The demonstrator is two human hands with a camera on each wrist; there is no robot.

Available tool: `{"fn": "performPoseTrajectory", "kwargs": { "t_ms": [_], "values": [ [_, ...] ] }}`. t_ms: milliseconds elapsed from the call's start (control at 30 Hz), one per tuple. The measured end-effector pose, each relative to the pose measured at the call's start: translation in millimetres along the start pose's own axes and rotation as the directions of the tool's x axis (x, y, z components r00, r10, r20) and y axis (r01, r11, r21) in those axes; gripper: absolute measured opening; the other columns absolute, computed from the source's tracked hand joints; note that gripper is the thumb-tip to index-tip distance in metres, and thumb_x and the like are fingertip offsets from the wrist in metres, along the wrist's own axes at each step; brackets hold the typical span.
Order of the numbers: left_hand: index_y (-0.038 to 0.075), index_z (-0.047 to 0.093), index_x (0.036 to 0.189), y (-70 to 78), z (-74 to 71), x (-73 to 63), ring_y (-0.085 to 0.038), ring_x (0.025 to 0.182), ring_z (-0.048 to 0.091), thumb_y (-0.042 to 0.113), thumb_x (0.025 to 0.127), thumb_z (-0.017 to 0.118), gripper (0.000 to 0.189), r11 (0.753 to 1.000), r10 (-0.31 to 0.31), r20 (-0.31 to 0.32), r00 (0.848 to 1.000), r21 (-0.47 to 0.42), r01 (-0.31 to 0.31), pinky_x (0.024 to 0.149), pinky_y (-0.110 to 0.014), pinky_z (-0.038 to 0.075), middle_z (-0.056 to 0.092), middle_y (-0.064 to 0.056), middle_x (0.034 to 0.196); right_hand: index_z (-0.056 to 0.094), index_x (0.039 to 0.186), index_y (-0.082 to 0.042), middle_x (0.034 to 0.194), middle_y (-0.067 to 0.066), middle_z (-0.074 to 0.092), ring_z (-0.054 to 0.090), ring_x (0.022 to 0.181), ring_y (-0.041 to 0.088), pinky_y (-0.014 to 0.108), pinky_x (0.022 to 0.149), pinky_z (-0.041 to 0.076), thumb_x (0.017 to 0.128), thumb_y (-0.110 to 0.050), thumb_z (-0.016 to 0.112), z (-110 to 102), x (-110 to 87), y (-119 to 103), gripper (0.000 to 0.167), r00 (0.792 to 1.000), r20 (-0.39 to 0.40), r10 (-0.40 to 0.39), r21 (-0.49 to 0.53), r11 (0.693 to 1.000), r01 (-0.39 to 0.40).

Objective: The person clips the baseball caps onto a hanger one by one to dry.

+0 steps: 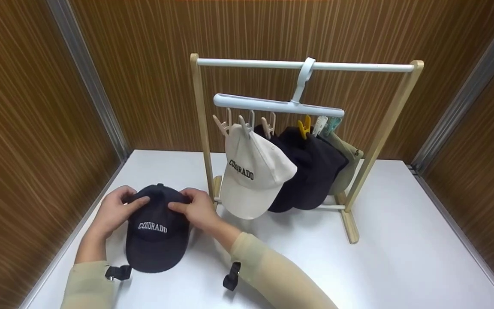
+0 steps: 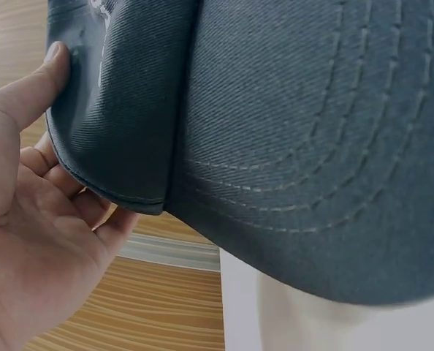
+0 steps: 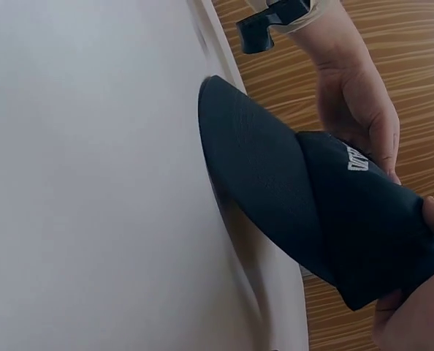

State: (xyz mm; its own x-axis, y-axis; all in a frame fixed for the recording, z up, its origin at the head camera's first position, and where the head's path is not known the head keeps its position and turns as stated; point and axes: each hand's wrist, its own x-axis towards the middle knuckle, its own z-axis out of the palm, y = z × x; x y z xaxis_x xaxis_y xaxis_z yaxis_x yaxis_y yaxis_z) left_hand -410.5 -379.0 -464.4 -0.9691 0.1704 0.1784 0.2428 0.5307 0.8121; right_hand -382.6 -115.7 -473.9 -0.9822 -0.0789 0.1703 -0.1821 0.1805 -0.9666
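Observation:
A dark navy baseball cap point(image 1: 158, 242) with white COLORADO lettering is held between both hands at the left of the head view, its brim towards the person. The left hand point(image 1: 117, 211) grips the crown's left side, thumb on the front and fingers behind. On the opposite side the right hand point(image 1: 198, 210) pinches the crown the same way. In the left wrist view the cap's stitched brim point(image 2: 326, 168) fills much of the picture, with the left hand point(image 2: 38, 219) at the crown's edge. The right wrist view shows the brim point(image 3: 257, 168) pointing at the white table.
A wooden rack point(image 1: 380, 128) with a white bar stands on the table point(image 1: 401, 257). From its light-blue hanger point(image 1: 272, 105), clothespins hold a white COLORADO cap point(image 1: 251, 171), dark caps point(image 1: 315, 171) and an olive cap point(image 1: 345, 171). Wood-grain panels point(image 1: 28, 128) enclose the table.

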Motion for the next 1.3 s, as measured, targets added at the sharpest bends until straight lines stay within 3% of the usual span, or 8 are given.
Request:
{"fn": "performPoseTrajectory", "kwargs": {
  "t_ms": [167, 433, 833, 1067, 1300],
  "values": [
    [0.004, 0.067, 0.108, 4.5, 2.0, 0.8, -0.028, 0.098, 0.060, 0.044, 0.103, 0.082, 0.043, 1.000, 0.018, -0.005, 1.000, -0.013, -0.018, 0.074, -0.031, 0.053, 0.068, -0.011, 0.102, 0.082, 0.104, -0.012, 0.093, -0.008, 0.073, 0.063, 0.087, 0.006, 0.028, 0.081, 0.055, 0.094, -0.021, 0.091, -4, -5.2, -7, 0.016, 0.999, 0.000, -0.044, -0.037, 0.998, 0.044],
    [0.005, 0.072, 0.115, 14.1, 5.8, 0.0, -0.024, 0.114, 0.063, 0.045, 0.104, 0.080, 0.043, 0.999, 0.038, -0.001, 0.999, -0.012, -0.038, 0.100, -0.039, 0.048, 0.077, -0.010, 0.111, 0.081, 0.107, -0.012, 0.096, -0.008, 0.075, 0.065, 0.089, 0.006, 0.027, 0.083, 0.055, 0.098, -0.019, 0.088, -9, -11.3, -13, 0.014, 0.992, 0.017, -0.126, -0.049, 0.991, 0.127],
    [0.008, 0.076, 0.120, 23.3, 11.6, -0.2, -0.022, 0.110, 0.062, 0.042, 0.105, 0.081, 0.037, 0.997, 0.072, -0.014, 0.997, -0.021, -0.072, 0.096, -0.034, 0.049, 0.076, -0.008, 0.115, 0.080, 0.107, -0.007, 0.099, -0.005, 0.074, 0.065, 0.092, 0.004, 0.026, 0.084, 0.057, 0.098, -0.016, 0.088, -18, -17.2, -16, 0.015, 0.970, 0.017, -0.242, -0.031, 0.970, 0.242],
    [0.008, 0.077, 0.119, 29.8, 14.8, -0.7, -0.024, 0.112, 0.062, 0.044, 0.104, 0.082, 0.039, 0.997, 0.080, -0.027, 0.996, -0.022, -0.080, 0.102, -0.043, 0.046, 0.076, -0.009, 0.115, 0.081, 0.108, -0.007, 0.100, -0.003, 0.072, 0.066, 0.094, 0.006, 0.027, 0.085, 0.057, 0.099, -0.018, 0.087, -25, -19.2, -16, 0.016, 0.959, 0.016, -0.283, -0.064, 0.957, 0.283],
    [0.012, 0.079, 0.119, 36.2, 17.7, -1.5, -0.019, 0.107, 0.062, 0.039, 0.104, 0.083, 0.032, 0.992, 0.123, -0.052, 0.991, -0.012, -0.124, 0.096, -0.036, 0.047, 0.076, -0.005, 0.111, 0.081, 0.108, -0.006, 0.099, -0.002, 0.071, 0.065, 0.093, 0.009, 0.029, 0.087, 0.056, 0.098, -0.017, 0.088, -31, -19.9, -16, 0.016, 0.940, 0.004, -0.340, -0.098, 0.936, 0.339]
  ]
}}
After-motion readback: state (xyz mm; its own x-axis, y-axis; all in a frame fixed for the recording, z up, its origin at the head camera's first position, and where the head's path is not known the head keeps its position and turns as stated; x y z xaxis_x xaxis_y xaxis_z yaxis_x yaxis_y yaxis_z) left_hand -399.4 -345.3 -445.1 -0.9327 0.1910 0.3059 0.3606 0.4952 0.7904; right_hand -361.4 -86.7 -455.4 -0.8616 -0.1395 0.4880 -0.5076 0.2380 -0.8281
